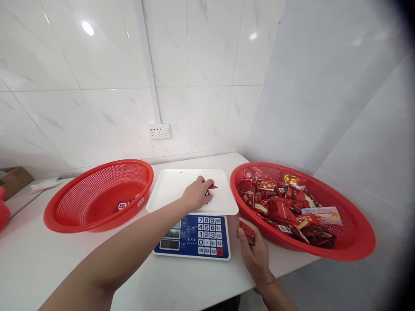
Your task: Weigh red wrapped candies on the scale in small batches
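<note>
My left hand (198, 194) reaches over the white pan (168, 190) of a digital scale (191, 237), its fingers closed on a small red packet (212, 187) at the pan's surface. My right hand (254, 248) is beside the scale's keypad, with another red packet (247, 231) gripped in its fingers. To the right, a red plastic basket (353, 216) holds many red packets (282, 209). At the left, a second red basket (74, 198) has a few red packets (122, 205) at its bottom. Part of the scale's display is hidden by my left forearm.
A white table (136, 285) carries the scale and both baskets. Behind it stands a tiled wall with a power socket (159, 131). At the far left are a cardboard box (14, 183), a white cloth-like item (45, 185) and the edge of a red object (4, 209).
</note>
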{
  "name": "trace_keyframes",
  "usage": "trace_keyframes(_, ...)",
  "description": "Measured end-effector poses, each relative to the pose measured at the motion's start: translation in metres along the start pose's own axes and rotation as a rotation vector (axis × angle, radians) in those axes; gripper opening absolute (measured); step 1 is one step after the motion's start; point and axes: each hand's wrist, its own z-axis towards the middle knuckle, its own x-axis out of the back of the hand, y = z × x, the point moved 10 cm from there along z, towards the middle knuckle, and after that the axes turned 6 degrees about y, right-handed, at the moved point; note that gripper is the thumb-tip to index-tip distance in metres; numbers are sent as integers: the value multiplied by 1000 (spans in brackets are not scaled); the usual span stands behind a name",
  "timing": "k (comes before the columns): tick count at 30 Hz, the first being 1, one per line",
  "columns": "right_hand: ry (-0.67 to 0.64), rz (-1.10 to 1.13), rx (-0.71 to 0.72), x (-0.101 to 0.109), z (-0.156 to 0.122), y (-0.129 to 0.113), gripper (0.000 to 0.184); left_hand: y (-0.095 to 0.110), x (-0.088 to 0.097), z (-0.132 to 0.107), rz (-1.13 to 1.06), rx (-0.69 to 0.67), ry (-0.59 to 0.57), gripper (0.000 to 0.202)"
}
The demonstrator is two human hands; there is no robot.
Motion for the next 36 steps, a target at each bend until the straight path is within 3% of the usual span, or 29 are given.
trace_keyframes(4, -14, 5, -16, -1, -1, 3, 32, -13, 11, 2, -54, 42, 68, 32)
trace_keyframes(7, -16, 7, -24, -1, -2, 4, 33, -34, 36, 0, -52, 94, 128, 31)
trace_keyframes(11, -24, 17, -35, -2, -2, 4, 33, -84, 95, -22, 48, 228, 222, 32)
trace_keyframes(14, -37, 27, -43, -3, -1, 3, 33, -131, 135, -51, 169, 388, 222, 37)
trace_keyframes(16, -39, 28, -47, -4, -1, 2, 33, -156, 146, -69, 236, 478, 164, 43)
trace_keyframes(18, -42, 24, -47, -4, -1, 2, 33, -165, 147, -80, 285, 527, 108, 52)
trace_keyframes(21, -44, 14, -45, -5, -1, 1, 34, -142, 131, -77, 290, 459, 80, 50)
trace_keyframes(26, -27, -21, -42, -3, 0, 1, 35, -46, 66, -54, 80, 164, -19, 39)
trace_keyframes(29, -23, -11, -48, -3, 1, 2, 35, -8, 33, -46, -5, 62, -72, 32)
trace_keyframes(33, -38, 15, -77, -5, -2, 10, 35, -5, 22, -43, -51, 49, -66, 21)
trace_keyframes(36, -44, 26, -93, -6, -3, 14, 35, -28, 44, -48, -65, 117, -4, 21)
